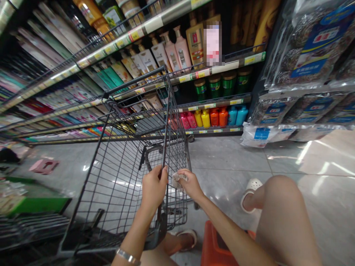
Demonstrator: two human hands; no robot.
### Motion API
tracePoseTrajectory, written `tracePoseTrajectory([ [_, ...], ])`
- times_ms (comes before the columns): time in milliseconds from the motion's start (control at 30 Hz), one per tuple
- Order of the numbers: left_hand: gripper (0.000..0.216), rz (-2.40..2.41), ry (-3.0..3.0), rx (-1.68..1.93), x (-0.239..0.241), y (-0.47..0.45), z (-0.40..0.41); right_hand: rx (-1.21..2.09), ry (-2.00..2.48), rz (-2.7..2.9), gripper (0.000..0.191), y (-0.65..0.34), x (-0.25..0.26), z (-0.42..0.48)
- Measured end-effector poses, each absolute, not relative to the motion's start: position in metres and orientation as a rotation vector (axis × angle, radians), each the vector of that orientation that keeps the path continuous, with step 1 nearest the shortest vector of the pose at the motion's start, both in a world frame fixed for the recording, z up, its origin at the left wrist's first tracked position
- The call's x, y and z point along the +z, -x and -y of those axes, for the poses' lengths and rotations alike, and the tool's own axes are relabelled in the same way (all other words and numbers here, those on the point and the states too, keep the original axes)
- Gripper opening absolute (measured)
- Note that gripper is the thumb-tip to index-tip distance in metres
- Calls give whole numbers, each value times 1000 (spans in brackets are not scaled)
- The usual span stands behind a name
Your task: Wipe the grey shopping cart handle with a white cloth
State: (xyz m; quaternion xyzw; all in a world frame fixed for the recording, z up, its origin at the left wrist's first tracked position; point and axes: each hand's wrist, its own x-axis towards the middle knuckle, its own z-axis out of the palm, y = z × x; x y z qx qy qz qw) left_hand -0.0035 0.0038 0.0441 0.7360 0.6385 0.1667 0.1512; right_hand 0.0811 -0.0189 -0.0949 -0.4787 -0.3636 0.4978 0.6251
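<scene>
A dark wire shopping cart (111, 177) stands in front of me, its long top rail running away toward the shelves. My left hand (154, 186) is closed around that near-side rail, thumb on top, with a metal band on the wrist. Just to its right, my right hand (190, 184) pinches a crumpled greyish-white cloth (179, 179) at the outer side of the cart's wire wall. Whether the cloth touches the wires I cannot tell. At the cart's far end is a fold-down seat flap (149, 123).
Shelves of shampoo bottles (159, 53) and green jars (215, 85) line the back. Packs of steel scourers (313, 48) hang at the right. An orange stool (216, 244) is below me; a pink stool (44, 166) stands on the floor (227, 159) at left, near a green-edged display (39, 206).
</scene>
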Motion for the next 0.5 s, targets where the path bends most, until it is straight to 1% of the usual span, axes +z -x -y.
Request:
tracePoseTrajectory([
  [100,34,-1841,-2116,469,44,5,-4,1124,1144,807,4,-83,-100,-2],
  [300,35,-1850,-2103,471,45,4,-3,1060,1278,574,15,-86,-114,-42],
  [400,36,-1848,-2088,487,45,2,-3,1053,1268,548,16,-87,-121,-55],
  [500,37,-1836,-2085,498,44,2,-3,1073,1227,582,25,-85,-124,-55],
])
